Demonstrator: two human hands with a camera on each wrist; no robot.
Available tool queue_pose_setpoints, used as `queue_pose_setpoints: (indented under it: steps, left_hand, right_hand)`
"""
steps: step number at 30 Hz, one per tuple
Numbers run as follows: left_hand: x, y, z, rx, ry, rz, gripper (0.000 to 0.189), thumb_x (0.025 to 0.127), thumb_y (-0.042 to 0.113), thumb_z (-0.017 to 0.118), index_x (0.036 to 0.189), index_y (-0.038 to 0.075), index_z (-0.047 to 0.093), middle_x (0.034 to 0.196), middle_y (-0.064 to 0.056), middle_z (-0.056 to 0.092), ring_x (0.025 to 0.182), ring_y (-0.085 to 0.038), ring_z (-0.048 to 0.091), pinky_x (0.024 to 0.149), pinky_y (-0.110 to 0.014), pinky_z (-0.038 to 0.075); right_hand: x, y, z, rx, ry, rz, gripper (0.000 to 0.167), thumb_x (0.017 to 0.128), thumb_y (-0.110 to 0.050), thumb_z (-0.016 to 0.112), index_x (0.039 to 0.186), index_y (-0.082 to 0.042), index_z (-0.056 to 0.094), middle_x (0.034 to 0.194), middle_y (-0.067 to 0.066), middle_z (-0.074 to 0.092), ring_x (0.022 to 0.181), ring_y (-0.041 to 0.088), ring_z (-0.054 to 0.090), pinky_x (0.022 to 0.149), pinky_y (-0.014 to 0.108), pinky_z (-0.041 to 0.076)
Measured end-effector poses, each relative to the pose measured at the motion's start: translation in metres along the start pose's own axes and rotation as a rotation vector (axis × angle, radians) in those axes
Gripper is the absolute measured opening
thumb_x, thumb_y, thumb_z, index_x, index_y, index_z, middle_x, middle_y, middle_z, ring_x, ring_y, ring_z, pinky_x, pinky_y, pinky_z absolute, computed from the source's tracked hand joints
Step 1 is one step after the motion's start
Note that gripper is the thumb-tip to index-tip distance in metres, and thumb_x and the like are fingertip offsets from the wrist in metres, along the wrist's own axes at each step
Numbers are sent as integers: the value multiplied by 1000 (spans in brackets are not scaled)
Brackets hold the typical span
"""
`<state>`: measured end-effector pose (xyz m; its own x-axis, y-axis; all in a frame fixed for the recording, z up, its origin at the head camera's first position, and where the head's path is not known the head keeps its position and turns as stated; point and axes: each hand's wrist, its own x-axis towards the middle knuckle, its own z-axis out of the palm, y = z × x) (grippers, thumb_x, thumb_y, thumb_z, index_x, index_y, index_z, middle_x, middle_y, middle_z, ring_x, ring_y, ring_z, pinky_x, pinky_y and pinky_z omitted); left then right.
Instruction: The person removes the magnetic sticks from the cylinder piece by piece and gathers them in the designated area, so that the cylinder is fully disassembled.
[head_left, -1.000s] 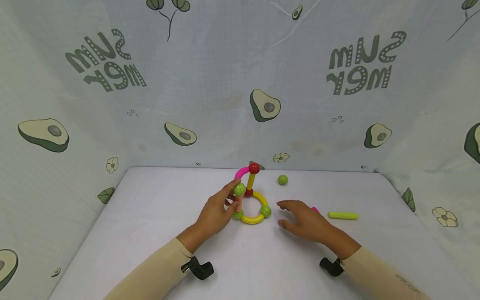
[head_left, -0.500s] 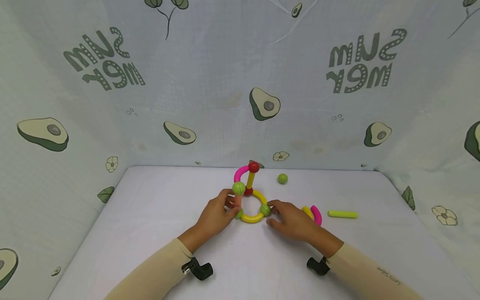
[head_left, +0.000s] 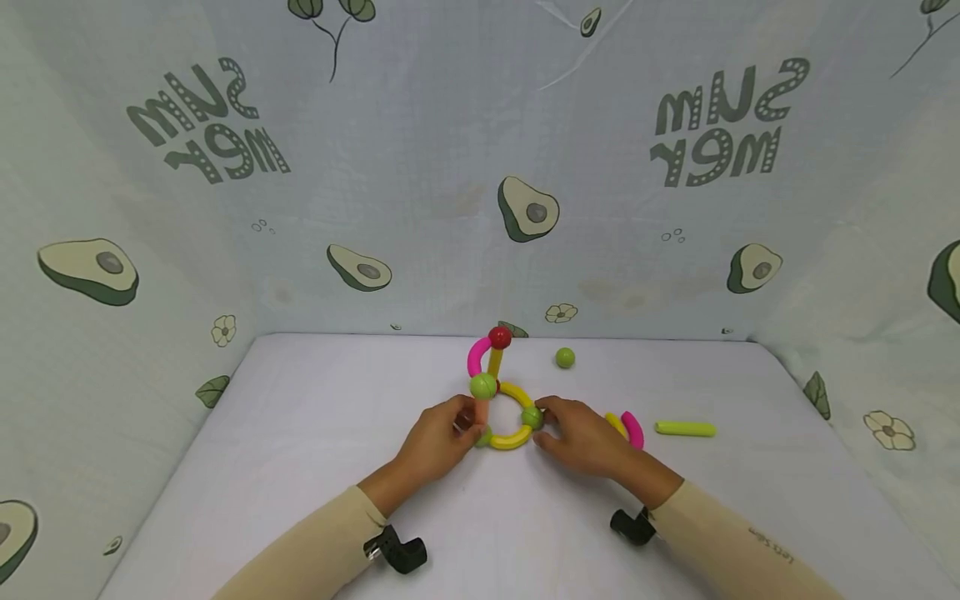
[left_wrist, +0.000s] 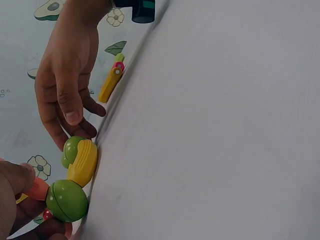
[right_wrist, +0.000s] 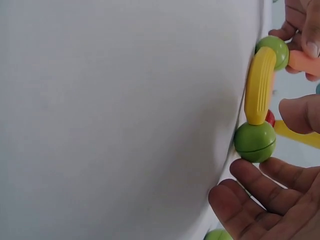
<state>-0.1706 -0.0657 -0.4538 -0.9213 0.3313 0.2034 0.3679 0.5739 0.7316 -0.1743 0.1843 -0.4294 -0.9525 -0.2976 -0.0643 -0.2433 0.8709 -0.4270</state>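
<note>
A toy frame of balls and magnetic-looking rods stands mid-table. My left hand (head_left: pixel 437 435) pinches its upright orange rod (head_left: pixel 482 412), between an upper green ball (head_left: pixel 483 386) and a lower one (left_wrist: pixel 67 200). Curved yellow rods (head_left: pixel 510 439) form a ring on the table. On the ring's right side, the fingers of my right hand (head_left: pixel 585 435) touch a green ball (right_wrist: pixel 255 142) from its outer side; the thumb is held apart from it. A pink curved rod (head_left: pixel 476 358) arches up to a red ball (head_left: pixel 499 337) topping a straight yellow rod (head_left: pixel 494 363).
One loose green ball (head_left: pixel 566 357) lies behind the right hand. Beyond that hand's right side are a yellow curved rod (head_left: pixel 615 423), a pink curved rod (head_left: pixel 633 430) and a lime stick (head_left: pixel 686 428). A patterned cloth (head_left: pixel 450 275) hangs behind the table.
My right hand has moved left to the ring's green ball. My left index finger came down from the upper green ball to the orange rod. The top red ball has shifted slightly left.
</note>
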Motion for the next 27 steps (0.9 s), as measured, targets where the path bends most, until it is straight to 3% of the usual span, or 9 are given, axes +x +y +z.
queue_pose_setpoints:
  steps: [9, 16, 22, 27]
  left_hand:
    - [-4, 4, 5, -14, -8, 49, 28, 95, 15, 76, 120, 6, 65, 100, 3, 69, 88, -9, 64, 78, -26, 56]
    - [-7, 1, 1, 21, -4, 69, 32, 96, 16, 74, 125, 8, 63, 107, 2, 70, 92, -9, 64, 81, -27, 56]
    - [-2, -3, -21, 68, 77, 117, 47, 97, 13, 73, 139, 8, 52, 119, -5, 66, 94, -12, 63, 82, -33, 56]
    - [10, 3, -48, 120, 52, 210, 61, 98, 15, 72, 152, 18, 43, 138, -8, 57, 111, -18, 61, 91, -38, 56]
  right_hand:
    - [7, 6, -7, 13, -36, -27, 46, 92, -15, 75, 134, -4, 61, 111, 3, 68, 105, 22, 62, 98, 47, 53]
    - [13, 4, -23, 33, -13, -48, 47, 97, -20, 70, 139, -4, 59, 129, 12, 66, 119, 32, 61, 97, 52, 53]
    - [15, -11, -51, 114, 86, -152, 57, 99, -30, 70, 147, -6, 51, 141, 17, 57, 113, 38, 63, 88, 48, 57]
    - [20, -30, -66, 109, 95, -204, 68, 97, -40, 72, 152, -12, 46, 153, 14, 47, 114, 37, 63, 83, 46, 60]
